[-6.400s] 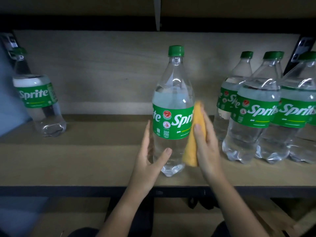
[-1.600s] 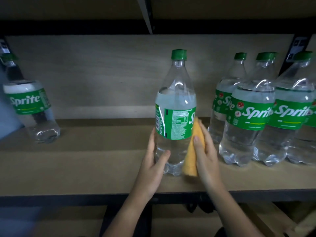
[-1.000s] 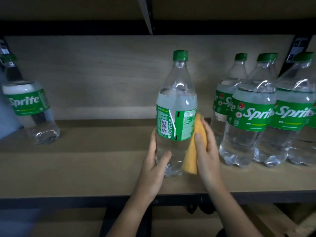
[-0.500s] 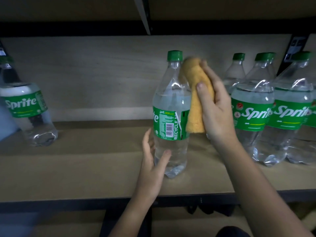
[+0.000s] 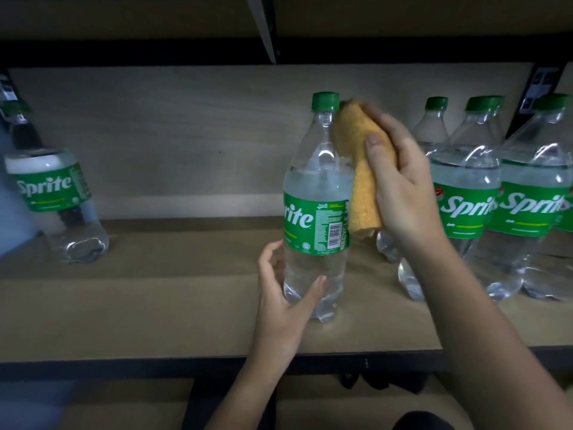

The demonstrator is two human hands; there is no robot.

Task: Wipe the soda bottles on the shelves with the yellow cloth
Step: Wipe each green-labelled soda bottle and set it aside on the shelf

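Note:
A clear Sprite bottle [image 5: 316, 193] with a green cap and green label stands upright in the middle of the wooden shelf [image 5: 155, 305]. My left hand [image 5: 285, 302] curls round its lower part, thumb in front. My right hand [image 5: 400, 184] grips the yellow cloth [image 5: 359, 169] and holds it against the bottle's right shoulder and neck, just under the cap. The cloth hangs down to the label's top right edge.
A group of Sprite bottles [image 5: 465, 193] stands close together at the right, partly behind my right forearm. One more Sprite bottle [image 5: 52, 193] stands alone at the far left. A dark upper shelf edge [image 5: 279, 51] runs overhead.
My right hand has lifted the cloth from the bottle's lower right side up to its neck and shoulder. The bottle has turned, so the label now shows part of the Sprite name.

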